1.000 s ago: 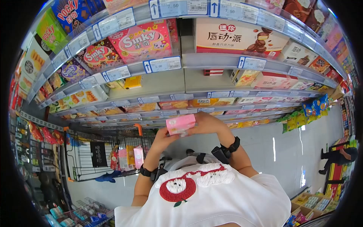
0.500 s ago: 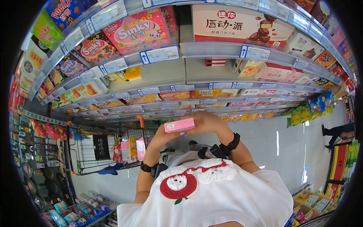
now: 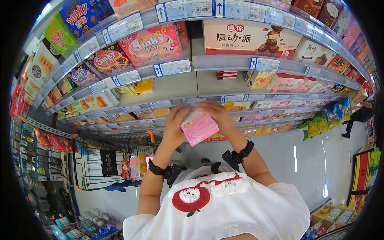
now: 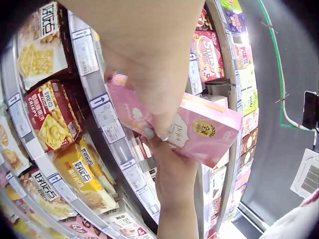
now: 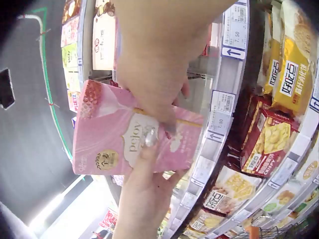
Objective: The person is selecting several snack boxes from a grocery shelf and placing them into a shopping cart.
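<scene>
Both hands hold a pink Pejoy biscuit-stick box [image 3: 200,129] in front of the shelves. My left hand [image 3: 176,121] grips one end of it, and my right hand [image 3: 216,113] has the other. A broad pink face of the box tilts up in the head view. In the right wrist view the left thumb [image 5: 148,154] lies over the printed front of the box [image 5: 102,132], by the Pejoy label. Seen from the left wrist, the box [image 4: 212,130] slants between the two hands, its middle partly hidden by fingers.
A shopping cart [image 3: 90,160] with several packets in it stands at the left. Shelves ahead carry a large white chocolate-pie box [image 3: 250,38], pink Sinky boxes [image 3: 154,44] and price tags. Snack bags [image 3: 316,128] hang at the right, where a person [image 3: 358,118] stands farther off.
Both hands have moved forward towards the shelves with the box. The box has turned from showing a narrow side to showing a broader face. The person at the right has moved nearer the shelves.
</scene>
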The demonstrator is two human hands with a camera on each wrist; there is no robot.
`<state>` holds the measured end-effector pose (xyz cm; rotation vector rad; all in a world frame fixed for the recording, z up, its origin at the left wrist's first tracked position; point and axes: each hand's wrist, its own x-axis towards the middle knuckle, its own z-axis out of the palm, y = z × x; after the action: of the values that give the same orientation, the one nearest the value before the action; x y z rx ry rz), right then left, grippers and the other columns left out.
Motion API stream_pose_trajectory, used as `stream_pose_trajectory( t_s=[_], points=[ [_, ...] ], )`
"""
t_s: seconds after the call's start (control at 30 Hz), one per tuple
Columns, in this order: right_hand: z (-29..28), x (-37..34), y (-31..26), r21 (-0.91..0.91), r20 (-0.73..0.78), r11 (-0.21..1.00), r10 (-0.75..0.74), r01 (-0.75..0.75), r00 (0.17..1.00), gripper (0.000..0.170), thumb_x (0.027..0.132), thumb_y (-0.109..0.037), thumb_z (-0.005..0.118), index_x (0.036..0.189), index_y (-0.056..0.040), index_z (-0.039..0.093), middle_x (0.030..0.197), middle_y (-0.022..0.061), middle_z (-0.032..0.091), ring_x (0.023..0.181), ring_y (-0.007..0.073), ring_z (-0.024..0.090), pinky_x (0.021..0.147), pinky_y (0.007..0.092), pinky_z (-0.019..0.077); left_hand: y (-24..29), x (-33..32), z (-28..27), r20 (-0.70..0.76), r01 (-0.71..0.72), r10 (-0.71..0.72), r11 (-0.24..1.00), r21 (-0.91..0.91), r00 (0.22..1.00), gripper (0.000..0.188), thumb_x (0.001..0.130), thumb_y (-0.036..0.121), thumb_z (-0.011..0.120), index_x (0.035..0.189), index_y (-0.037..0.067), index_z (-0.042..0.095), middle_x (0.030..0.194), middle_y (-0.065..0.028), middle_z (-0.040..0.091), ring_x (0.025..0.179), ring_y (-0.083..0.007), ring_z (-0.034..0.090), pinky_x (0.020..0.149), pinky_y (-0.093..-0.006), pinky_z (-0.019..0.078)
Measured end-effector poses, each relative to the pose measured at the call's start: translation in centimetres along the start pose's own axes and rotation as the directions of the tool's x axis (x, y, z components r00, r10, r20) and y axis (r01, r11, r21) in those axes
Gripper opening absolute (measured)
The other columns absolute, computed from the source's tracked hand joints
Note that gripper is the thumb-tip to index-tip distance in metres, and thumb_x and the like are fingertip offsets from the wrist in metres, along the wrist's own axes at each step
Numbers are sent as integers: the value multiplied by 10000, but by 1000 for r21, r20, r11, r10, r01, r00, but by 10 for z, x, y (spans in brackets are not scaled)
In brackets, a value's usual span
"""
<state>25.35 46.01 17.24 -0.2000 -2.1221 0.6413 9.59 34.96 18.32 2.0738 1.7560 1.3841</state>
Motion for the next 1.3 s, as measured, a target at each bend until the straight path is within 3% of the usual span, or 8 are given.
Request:
stream_pose_trajectory(
  t_s=[0.1,0.23,0.3,0.53,0.73,0.93,1.13,1.3],
  points=[
    [8,10,18,-166,-109,985,-53,34,993,391,621,-6,630,1003,-76,588,1040,92,602,963,289,574,803,380,478,-18,15,-3,-18,-43,44,998,46,999,502,675,193,674,1119,39,497,1151,-186,484,1074,-357,464,897,-414,384],
    [16,23,26,-360,-226,930,-164,74,960,387,615,26,609,988,-77,586,1024,84,608,956,276,580,784,371,486,-21,28,-8,-56,6,23,884,468,998,564,638,184,671,1144,30,474,1160,-171,488,1082,-366,463,900,-400,389],
    [19,27,30,-341,-265,937,-178,81,948,401,613,28,609,999,-76,580,1021,87,609,945,280,581,778,374,487,-22,33,-9,-81,15,27,877,481,996,555,643,163,659,1148,34,469,1152,-177,493,1068,-380,468,880,-407,398],
    [34,48,54,-350,-232,937,-88,2,969,412,644,-53,650,1045,-85,557,974,113,613,878,292,588,746,383,487,-64,41,-8,-74,160,-146,954,252,986,483,682,165,639,1130,61,492,1097,-170,540,992,-371,517,822,-431,417],
    [45,56,68,-310,-216,949,-8,-61,976,358,722,-176,658,1045,-73,543,826,128,598,768,313,583,677,392,476,-97,49,-7,-89,113,-93,961,251,992,342,760,226,631,1020,20,547,920,-184,597,812,-362,579,689,-409,465],
    [55,61,75,-413,-218,868,201,-277,955,381,764,-331,618,1019,-58,541,775,139,584,702,305,577,639,402,463,-112,62,3,-140,237,-225,968,79,964,358,781,282,622,1023,27,555,856,-180,610,743,-338,590,650,-391,464],
    [58,59,78,-492,-199,833,177,-255,964,329,782,-300,592,1010,-70,534,719,137,583,679,307,581,627,417,462,-116,73,2,-73,302,-296,948,98,952,409,786,321,617,1043,13,539,821,-187,610,725,-333,590,639,-384,467],
    [60,61,77,-487,-215,772,347,-408,913,295,774,-251,587,986,-60,514,684,134,582,616,314,585,568,415,473,-127,88,5,-58,270,-264,934,234,963,453,798,354,604,1059,-5,514,857,-221,613,726,-351,598,651,-395,480]
  ],
)
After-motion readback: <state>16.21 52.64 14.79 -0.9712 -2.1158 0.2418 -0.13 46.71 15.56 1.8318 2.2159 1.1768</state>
